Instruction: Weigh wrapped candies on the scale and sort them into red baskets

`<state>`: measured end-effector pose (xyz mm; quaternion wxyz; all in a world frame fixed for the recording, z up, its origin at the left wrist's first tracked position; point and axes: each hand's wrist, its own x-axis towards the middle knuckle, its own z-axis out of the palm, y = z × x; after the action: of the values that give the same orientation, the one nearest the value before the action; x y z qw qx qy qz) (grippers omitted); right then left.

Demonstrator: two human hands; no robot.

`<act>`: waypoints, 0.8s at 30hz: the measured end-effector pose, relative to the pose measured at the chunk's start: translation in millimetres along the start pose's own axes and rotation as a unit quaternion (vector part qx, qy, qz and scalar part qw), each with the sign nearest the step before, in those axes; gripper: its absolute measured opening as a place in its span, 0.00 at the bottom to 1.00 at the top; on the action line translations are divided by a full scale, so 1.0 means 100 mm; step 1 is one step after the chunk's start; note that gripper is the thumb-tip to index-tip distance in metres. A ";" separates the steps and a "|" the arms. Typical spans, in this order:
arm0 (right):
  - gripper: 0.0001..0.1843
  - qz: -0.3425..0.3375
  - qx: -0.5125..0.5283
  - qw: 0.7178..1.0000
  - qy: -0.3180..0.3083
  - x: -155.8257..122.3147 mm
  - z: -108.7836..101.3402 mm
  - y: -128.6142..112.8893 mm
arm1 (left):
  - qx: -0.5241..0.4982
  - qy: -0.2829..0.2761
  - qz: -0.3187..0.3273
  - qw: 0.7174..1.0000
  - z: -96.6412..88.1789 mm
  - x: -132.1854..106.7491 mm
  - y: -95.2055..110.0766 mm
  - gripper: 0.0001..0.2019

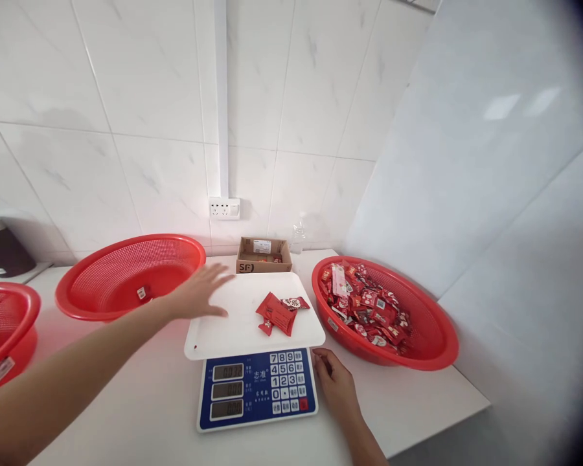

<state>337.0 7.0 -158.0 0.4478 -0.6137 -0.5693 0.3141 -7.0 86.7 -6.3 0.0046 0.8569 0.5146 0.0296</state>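
Note:
A blue-faced digital scale with a white weighing tray sits on the white counter. Several red snack packets lie on the tray's right half. My left hand reaches out flat with fingers spread, hovering over the tray's left edge, holding nothing. My right hand rests on the counter beside the scale's keypad, fingers loosely curled, nothing visible in it. A red basket at the right holds many red packets.
A red mesh basket at the left holds one small packet. Another red basket sits at the far left edge. A small cardboard box stands by the wall under a socket. The counter's edge drops at the right.

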 end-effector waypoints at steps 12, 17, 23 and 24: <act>0.18 -0.018 0.001 1.000 0.003 0.00 0.00 0.04 | -0.036 -0.024 0.243 0.969 0.35 0.80 1.03 0.34; 0.18 -0.025 0.008 1.000 -0.003 0.00 0.00 0.06 | -0.021 0.016 0.203 0.979 0.38 0.86 1.09 0.20; 0.19 -0.020 0.001 1.000 -0.005 0.02 0.00 0.08 | -0.079 0.062 0.108 0.989 0.30 0.68 0.90 0.19; 0.18 -0.022 0.000 1.000 -0.003 0.02 0.00 0.08 | -0.092 0.075 0.088 0.989 0.25 0.62 0.83 0.18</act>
<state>340.4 9.3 -165.3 0.4531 -0.5998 -0.5842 0.3061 96.5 102.5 -25.6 0.0419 0.8902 0.4309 0.1415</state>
